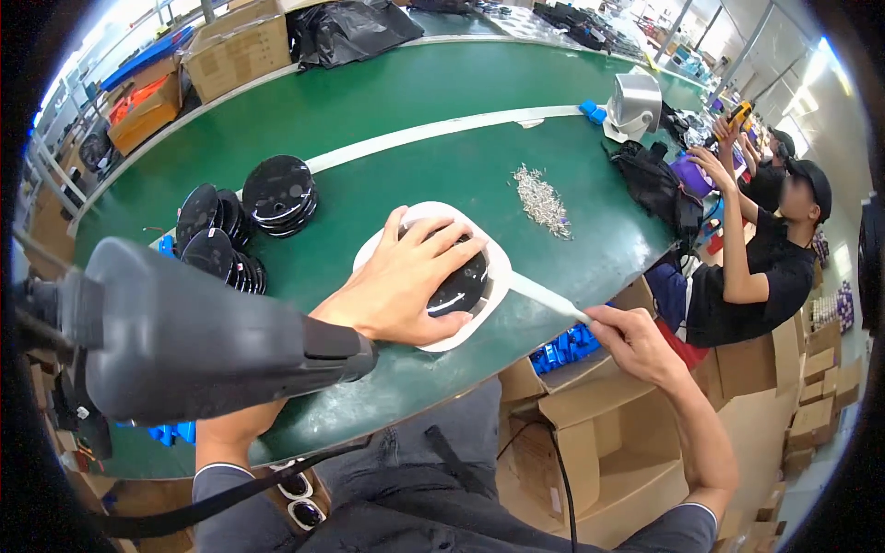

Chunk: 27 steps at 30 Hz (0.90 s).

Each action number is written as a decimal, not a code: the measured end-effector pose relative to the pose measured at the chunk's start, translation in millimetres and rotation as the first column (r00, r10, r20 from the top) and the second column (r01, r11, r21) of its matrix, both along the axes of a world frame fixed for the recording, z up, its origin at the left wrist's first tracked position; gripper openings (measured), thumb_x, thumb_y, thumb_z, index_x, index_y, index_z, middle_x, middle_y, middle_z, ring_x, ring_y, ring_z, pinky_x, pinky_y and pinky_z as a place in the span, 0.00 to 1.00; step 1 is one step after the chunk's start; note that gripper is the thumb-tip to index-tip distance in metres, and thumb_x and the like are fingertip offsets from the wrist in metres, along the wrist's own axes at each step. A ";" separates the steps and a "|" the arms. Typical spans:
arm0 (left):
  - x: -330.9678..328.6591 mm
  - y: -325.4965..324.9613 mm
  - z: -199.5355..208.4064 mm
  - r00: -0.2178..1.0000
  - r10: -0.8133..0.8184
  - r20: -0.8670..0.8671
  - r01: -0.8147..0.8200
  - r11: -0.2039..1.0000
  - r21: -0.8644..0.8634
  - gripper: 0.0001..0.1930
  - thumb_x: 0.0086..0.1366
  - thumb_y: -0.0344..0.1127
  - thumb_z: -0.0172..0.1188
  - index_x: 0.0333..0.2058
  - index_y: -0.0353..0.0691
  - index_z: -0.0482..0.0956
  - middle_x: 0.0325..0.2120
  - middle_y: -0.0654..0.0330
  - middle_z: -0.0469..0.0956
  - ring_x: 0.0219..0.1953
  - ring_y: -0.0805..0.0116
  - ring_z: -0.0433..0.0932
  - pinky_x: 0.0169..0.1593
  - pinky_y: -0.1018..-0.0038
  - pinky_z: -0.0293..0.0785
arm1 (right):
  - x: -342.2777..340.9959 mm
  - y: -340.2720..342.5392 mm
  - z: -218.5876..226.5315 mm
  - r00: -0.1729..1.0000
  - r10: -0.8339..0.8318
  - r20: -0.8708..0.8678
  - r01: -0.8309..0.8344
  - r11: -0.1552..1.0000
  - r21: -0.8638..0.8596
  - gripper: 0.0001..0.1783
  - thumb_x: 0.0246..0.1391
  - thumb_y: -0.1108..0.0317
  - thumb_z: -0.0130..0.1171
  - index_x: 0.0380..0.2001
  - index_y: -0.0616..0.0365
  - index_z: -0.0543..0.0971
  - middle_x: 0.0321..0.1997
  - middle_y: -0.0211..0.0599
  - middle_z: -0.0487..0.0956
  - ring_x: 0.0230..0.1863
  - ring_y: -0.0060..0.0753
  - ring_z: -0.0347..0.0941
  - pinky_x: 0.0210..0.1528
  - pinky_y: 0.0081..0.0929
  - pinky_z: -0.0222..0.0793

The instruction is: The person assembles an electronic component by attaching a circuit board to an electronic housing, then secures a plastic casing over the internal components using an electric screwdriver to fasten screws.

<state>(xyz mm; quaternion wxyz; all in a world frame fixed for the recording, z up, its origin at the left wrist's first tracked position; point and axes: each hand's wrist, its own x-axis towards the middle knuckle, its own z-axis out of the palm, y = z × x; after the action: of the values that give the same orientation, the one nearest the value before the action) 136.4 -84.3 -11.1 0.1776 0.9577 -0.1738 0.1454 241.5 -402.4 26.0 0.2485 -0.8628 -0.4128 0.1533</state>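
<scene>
1. The left hand [406, 286] lies flat, fingers spread, on a black disc [461, 281] in a white tray [493, 253] on the green table [415, 175].
2. The right hand [631, 341] pinches a white strip [544, 297] (touching the tray's edge).

A dark grey tool [194, 341] at lower left hides the left forearm. The left hand [396, 286] covers much of the black disc [464, 284]. Small metal parts [542, 200] right of centre are too tiny to identify.

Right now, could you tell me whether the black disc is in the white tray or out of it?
In: the black disc sits inside the white tray, pressed by the left hand.
</scene>
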 end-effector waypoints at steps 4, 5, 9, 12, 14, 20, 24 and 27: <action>0.2 -1.9 -0.6 1.000 0.005 -0.007 -0.005 1.000 -0.027 0.43 0.47 0.48 0.67 0.62 0.42 0.64 0.60 0.51 0.66 0.65 0.50 0.62 0.66 0.36 0.45 | 6.0 -1.9 -13.2 0.995 -0.042 -0.086 0.041 0.999 -0.018 0.13 0.61 0.66 0.54 0.45 0.61 0.79 0.22 0.52 0.74 0.23 0.42 0.75 0.28 0.33 0.67; -0.9 -1.7 -0.6 1.000 0.017 0.000 -0.017 0.999 -0.047 0.43 0.47 0.48 0.67 0.62 0.43 0.64 0.60 0.51 0.66 0.64 0.50 0.62 0.65 0.36 0.45 | 7.5 -1.3 -15.0 0.996 -0.038 -0.087 0.037 0.999 -0.014 0.13 0.61 0.66 0.54 0.45 0.61 0.79 0.22 0.52 0.74 0.23 0.42 0.75 0.28 0.33 0.67; 0.5 -0.6 -1.1 1.000 0.018 0.002 -0.018 0.998 -0.052 0.44 0.46 0.48 0.67 0.63 0.43 0.63 0.61 0.51 0.66 0.64 0.51 0.62 0.65 0.35 0.46 | 11.9 0.5 -15.4 0.994 -0.003 -0.108 0.004 1.000 0.013 0.13 0.61 0.67 0.54 0.44 0.62 0.79 0.19 0.47 0.72 0.21 0.33 0.70 0.26 0.31 0.64; 0.0 -2.3 -1.0 0.999 0.038 0.002 -0.038 0.997 -0.067 0.42 0.46 0.48 0.67 0.61 0.45 0.66 0.59 0.51 0.66 0.64 0.50 0.63 0.65 0.35 0.47 | 12.2 -0.8 -14.7 0.999 0.039 -0.018 -0.038 0.998 0.058 0.12 0.61 0.69 0.54 0.44 0.62 0.80 0.18 0.45 0.71 0.18 0.33 0.67 0.24 0.31 0.63; 1.4 -4.2 -0.4 0.999 0.025 0.023 -0.025 0.999 -0.033 0.39 0.46 0.49 0.67 0.59 0.45 0.69 0.58 0.52 0.67 0.62 0.50 0.64 0.64 0.36 0.49 | 9.7 -2.2 -12.0 0.997 0.058 0.056 -0.062 0.996 0.065 0.12 0.60 0.70 0.54 0.44 0.62 0.80 0.19 0.47 0.72 0.19 0.38 0.70 0.25 0.33 0.64; 0.2 -5.6 -1.2 0.997 0.027 0.075 -0.028 1.000 0.002 0.33 0.47 0.48 0.66 0.54 0.48 0.74 0.54 0.52 0.67 0.59 0.49 0.66 0.62 0.37 0.52 | -1.8 -1.6 -3.7 0.978 0.041 0.206 -0.051 0.998 0.046 0.12 0.59 0.65 0.56 0.43 0.57 0.80 0.29 0.53 0.80 0.32 0.57 0.78 0.34 0.45 0.73; -0.1 -4.5 -2.3 0.996 0.018 0.089 -0.018 1.000 0.008 0.33 0.48 0.48 0.65 0.55 0.48 0.74 0.54 0.51 0.66 0.59 0.49 0.66 0.61 0.37 0.52 | -10.0 -0.8 9.0 0.963 0.068 0.261 -0.071 0.998 0.001 0.12 0.58 0.70 0.56 0.44 0.62 0.79 0.26 0.53 0.78 0.29 0.55 0.77 0.31 0.39 0.71; -0.3 -5.1 -2.3 0.997 0.009 0.077 -0.011 1.000 0.021 0.32 0.49 0.49 0.63 0.55 0.49 0.74 0.54 0.49 0.66 0.58 0.49 0.66 0.61 0.38 0.52 | -13.5 -1.2 14.4 0.972 0.058 0.228 -0.053 0.998 -0.025 0.12 0.59 0.68 0.56 0.43 0.61 0.80 0.28 0.53 0.79 0.31 0.56 0.78 0.33 0.42 0.72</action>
<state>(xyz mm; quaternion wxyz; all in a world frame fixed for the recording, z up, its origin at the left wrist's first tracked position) 136.1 -89.5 -13.4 0.1598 0.9540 -0.1772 0.1812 228.0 -403.6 40.4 0.1870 -0.8650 -0.4612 0.0637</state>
